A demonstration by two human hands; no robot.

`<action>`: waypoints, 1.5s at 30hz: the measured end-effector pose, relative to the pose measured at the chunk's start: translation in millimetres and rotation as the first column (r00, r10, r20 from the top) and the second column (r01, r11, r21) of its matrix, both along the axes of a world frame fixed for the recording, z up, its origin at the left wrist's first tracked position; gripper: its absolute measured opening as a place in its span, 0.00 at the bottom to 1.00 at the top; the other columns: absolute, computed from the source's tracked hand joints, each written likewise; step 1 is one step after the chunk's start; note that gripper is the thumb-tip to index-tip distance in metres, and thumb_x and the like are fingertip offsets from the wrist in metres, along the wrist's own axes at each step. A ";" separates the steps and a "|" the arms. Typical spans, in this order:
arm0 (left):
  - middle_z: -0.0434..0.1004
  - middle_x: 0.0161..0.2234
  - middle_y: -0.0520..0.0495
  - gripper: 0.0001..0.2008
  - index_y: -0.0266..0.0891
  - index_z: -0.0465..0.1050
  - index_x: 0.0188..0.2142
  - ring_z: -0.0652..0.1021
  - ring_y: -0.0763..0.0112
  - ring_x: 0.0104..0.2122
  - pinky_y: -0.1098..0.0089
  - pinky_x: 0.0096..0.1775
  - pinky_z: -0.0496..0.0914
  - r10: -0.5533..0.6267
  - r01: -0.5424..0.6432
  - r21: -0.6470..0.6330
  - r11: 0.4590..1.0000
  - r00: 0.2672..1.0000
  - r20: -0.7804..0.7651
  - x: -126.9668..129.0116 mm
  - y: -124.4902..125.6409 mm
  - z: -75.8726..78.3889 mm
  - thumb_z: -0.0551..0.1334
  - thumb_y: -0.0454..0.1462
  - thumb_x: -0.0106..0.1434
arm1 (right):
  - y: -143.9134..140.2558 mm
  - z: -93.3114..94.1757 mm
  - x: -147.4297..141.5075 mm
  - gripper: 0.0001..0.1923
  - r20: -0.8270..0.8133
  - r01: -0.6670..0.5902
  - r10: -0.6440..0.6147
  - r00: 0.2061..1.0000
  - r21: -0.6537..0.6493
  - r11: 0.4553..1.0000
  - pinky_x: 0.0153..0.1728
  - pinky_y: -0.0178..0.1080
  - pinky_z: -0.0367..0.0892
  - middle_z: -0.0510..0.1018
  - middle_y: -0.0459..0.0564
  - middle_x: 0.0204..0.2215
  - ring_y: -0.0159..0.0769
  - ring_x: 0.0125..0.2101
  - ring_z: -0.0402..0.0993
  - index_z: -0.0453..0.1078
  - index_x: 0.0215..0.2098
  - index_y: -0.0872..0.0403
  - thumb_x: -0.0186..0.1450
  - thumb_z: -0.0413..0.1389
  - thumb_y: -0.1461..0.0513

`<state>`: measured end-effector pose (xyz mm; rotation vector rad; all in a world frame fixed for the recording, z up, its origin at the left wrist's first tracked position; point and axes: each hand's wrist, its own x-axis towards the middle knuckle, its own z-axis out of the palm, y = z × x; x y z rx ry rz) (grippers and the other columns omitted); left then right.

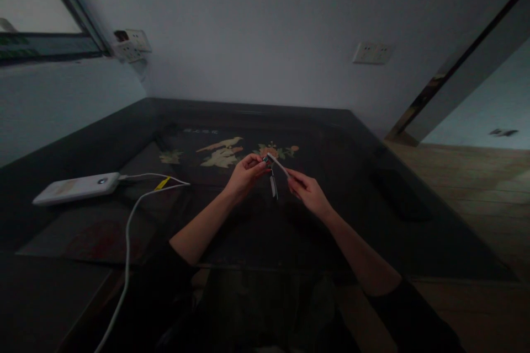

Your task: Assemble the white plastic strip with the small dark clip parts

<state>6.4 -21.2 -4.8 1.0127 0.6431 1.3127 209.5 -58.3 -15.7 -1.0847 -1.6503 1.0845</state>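
Nearest the camera, two dark sleeves run forward from the bottom edge, forearms bare, and the hands meet above the middle of the dark desk (414, 215). Held in the air rather than resting on the surface, they bring the work up where both can reach it.

The left hand (244, 175) is closed in a pinch on one end of a small metal tool (274, 168), fingertips bunched at its hinge end. The right hand (308, 192) grips the tool's pale upper arm further out, fingers curled along it. The tool looks like a folding clipper or small folding blade, but the dim light leaves that uncertain; one slim part hangs down from the joint while the other angles up toward the right hand, so it appears opened out, each hand steadying one end.

To the left, a white power bank (77, 188) lies flat on the desk, with a white cable (128, 231) plugged in and trailing off the near edge.

Further back, a bird-and-flower inlay (223, 152) decorates the desktop. On the wall beyond sit a socket plate (371, 53) and another socket (132, 44) by the window corner.
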 end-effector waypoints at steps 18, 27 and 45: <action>0.79 0.32 0.52 0.23 0.38 0.68 0.29 0.80 0.73 0.37 0.73 0.39 0.74 0.029 -0.026 -0.030 0.999 0.996 0.089 2.1 0.3 -3.2 0.78 0.43 0.42 | -0.8 4.7 -0.9 0.28 -0.092 -0.032 0.028 0.995 -0.037 0.999 0.18 0.32 0.52 0.65 0.41 0.22 0.24 0.18 0.55 0.70 0.57 0.61 0.64 0.57 0.52; 0.78 0.32 0.52 0.23 0.38 0.68 0.30 0.80 0.71 0.37 0.72 0.38 0.74 0.055 -0.050 -0.059 0.997 0.994 0.093 2.5 0.2 -1.2 0.78 0.43 0.41 | 2.1 2.8 1.8 0.27 -0.064 -0.029 0.026 0.998 -0.044 0.999 0.18 0.32 0.52 0.65 0.41 0.22 0.24 0.17 0.56 0.70 0.56 0.60 0.64 0.57 0.52; 0.76 0.31 0.54 0.24 0.38 0.68 0.29 0.79 0.75 0.36 0.73 0.38 0.74 0.042 -0.035 -0.069 0.997 0.994 0.100 4.9 -1.9 -1.3 0.78 0.43 0.40 | 2.2 3.0 0.7 0.26 -0.066 -0.022 0.021 0.998 -0.024 0.999 0.18 0.32 0.52 0.64 0.40 0.22 0.23 0.17 0.55 0.71 0.53 0.60 0.63 0.58 0.51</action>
